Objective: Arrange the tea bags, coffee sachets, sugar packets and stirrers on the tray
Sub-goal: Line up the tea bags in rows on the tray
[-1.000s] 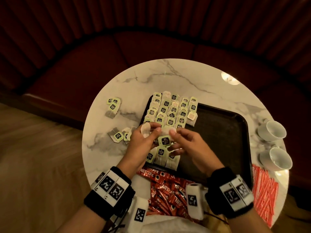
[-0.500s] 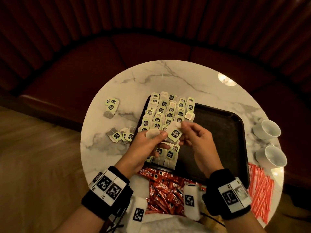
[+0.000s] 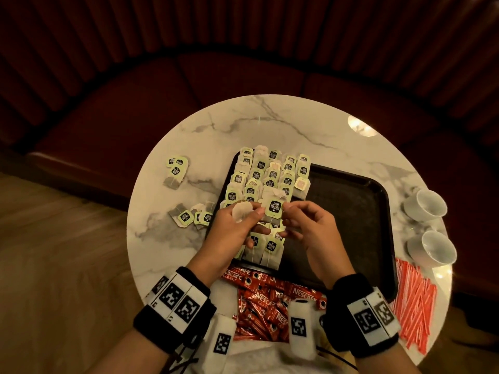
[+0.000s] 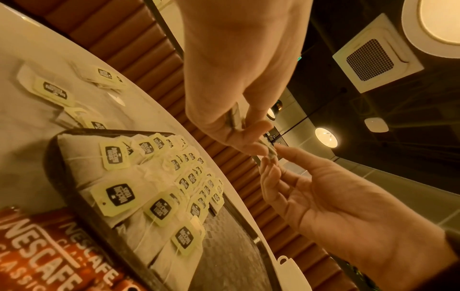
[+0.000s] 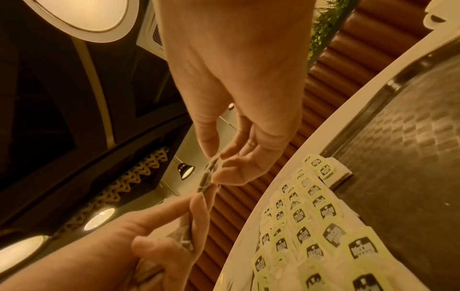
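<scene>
Over the black tray [image 3: 351,211], both hands hold one tea bag [image 3: 275,207] with a green tag. My left hand [image 3: 256,211] pinches its left edge and also holds a white pouch [image 3: 241,213] against the palm. My right hand [image 3: 289,211] pinches the right edge. Rows of tea bags [image 3: 267,174] cover the tray's left part. In the left wrist view the left hand [image 4: 251,145] and right fingertips [image 4: 271,167] meet on the bag [image 4: 270,154]. From the right wrist the right hand [image 5: 214,173] shows the same pinch on the tea bag [image 5: 208,177].
Loose tea bags [image 3: 176,171] and more tea bags [image 3: 190,215] lie on the marble table [image 3: 270,122] left of the tray. Red coffee sachets [image 3: 270,300] are piled at the near edge. Red-striped sticks [image 3: 413,300] lie at the right, near two white cups [image 3: 425,205].
Both hands have lifted the green-tagged tea bag from the near rows and carried it slightly farther over the tray. The right hand now pinches its right edge.
</scene>
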`<state>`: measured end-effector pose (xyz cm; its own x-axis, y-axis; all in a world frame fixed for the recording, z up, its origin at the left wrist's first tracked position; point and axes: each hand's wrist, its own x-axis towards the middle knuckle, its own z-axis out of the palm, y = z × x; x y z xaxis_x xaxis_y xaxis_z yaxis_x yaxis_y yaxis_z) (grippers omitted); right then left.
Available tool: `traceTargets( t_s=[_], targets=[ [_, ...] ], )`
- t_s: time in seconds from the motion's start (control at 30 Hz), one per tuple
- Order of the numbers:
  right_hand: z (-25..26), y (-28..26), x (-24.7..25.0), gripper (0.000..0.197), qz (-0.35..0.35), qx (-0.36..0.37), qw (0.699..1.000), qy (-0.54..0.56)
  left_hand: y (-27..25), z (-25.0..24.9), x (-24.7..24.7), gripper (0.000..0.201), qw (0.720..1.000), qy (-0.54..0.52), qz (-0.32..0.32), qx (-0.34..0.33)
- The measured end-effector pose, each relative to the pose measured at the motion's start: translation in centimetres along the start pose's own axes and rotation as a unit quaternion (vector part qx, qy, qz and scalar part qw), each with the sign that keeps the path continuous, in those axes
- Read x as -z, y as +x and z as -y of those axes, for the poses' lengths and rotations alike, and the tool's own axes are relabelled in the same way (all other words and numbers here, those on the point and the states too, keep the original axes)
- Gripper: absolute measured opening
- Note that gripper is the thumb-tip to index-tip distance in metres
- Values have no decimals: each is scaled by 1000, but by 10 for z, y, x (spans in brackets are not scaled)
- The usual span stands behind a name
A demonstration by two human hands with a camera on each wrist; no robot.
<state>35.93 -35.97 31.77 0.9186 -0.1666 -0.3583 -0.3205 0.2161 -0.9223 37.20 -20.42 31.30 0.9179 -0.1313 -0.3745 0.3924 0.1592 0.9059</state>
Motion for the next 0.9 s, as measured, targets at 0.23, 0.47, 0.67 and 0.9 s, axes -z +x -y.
traceTargets(
  t_s=[0.23,0.47,0.67,0.9],
  targets=[
    [2,0,2,13,9,-14,1000,-5,1,1,-1,6,998,46,10,-35],
    [6,-1,-2,21,19,-18,1000,11,1,0,-1,8,995,77,22,-62],
    [9,2,0,22,-6,-8,999,35,3,1,2,10,993,88,36,-75],
    [9,0,0,15,0,39,999,35,4,2,4,12,985,136,41,-101]
  ],
)
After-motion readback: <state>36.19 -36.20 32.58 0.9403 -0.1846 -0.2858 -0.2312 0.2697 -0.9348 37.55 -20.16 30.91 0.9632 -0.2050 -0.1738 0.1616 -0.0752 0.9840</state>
